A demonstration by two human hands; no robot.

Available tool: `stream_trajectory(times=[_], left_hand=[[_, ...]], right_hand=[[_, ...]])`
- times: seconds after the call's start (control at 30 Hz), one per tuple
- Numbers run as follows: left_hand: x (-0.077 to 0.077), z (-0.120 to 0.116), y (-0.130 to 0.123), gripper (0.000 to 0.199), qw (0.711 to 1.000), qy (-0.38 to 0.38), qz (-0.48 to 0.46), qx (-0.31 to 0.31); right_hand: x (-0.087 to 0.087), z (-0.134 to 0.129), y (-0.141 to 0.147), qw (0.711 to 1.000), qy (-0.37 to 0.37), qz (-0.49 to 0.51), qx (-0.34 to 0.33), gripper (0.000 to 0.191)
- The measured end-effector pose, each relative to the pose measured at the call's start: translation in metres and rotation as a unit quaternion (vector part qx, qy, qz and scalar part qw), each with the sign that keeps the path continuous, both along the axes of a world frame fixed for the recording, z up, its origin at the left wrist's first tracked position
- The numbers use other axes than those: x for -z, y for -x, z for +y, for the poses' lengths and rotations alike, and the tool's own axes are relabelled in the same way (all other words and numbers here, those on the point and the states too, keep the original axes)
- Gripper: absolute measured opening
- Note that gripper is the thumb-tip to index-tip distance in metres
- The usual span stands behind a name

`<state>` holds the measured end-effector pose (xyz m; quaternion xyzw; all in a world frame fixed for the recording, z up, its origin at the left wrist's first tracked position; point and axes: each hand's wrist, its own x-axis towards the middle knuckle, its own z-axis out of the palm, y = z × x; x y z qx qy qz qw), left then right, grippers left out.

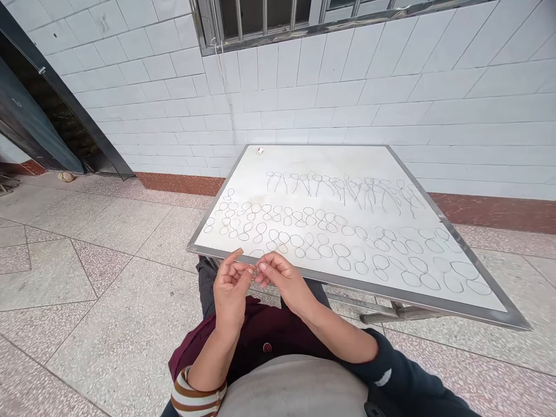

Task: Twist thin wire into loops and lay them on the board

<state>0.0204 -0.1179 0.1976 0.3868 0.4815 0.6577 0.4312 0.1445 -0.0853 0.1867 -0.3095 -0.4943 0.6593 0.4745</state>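
Note:
Just past the table's front edge, over my lap, my left hand (232, 284) and my right hand (284, 278) meet fingertip to fingertip. Thumb and index finger of each hand are pinched on a thin wire (255, 270), mostly hidden by the fingers. The left index finger points up. Close beyond the hands lie many thin dark wire loops (280, 237), paired like figure eights in rows. Farther back, a row of looped wires with long loose tails (321, 182) runs across the tabletop.
The white table (330, 156) has a grey metal rim and stands against a tiled wall (295, 87). A small white and red item (260, 151) sits at its far left corner. Below are table legs (403, 313). A doorway (47, 110) opens at left.

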Motion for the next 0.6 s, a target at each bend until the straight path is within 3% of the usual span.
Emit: stream_trajectory(times=[0.33, 0.5, 0.6], left_hand=[[0.000, -0.001, 0.014, 0.042, 0.997, 0.015, 0.079, 0.014], [0.004, -0.003, 0.032, 0.041, 0.990, 0.024, 0.136, 0.030], [0.000, -0.006, 0.041, 0.041, 0.977, 0.030, 0.206, 0.050]], right_hand=[[0.005, 0.002, 0.003, 0.999, -0.023, -0.035, -0.018, 0.026], [0.019, 0.004, -0.006, 0.986, -0.099, -0.132, 0.019, 0.024], [0.025, 0.006, -0.023, 0.947, -0.203, -0.240, 0.061, 0.023]])
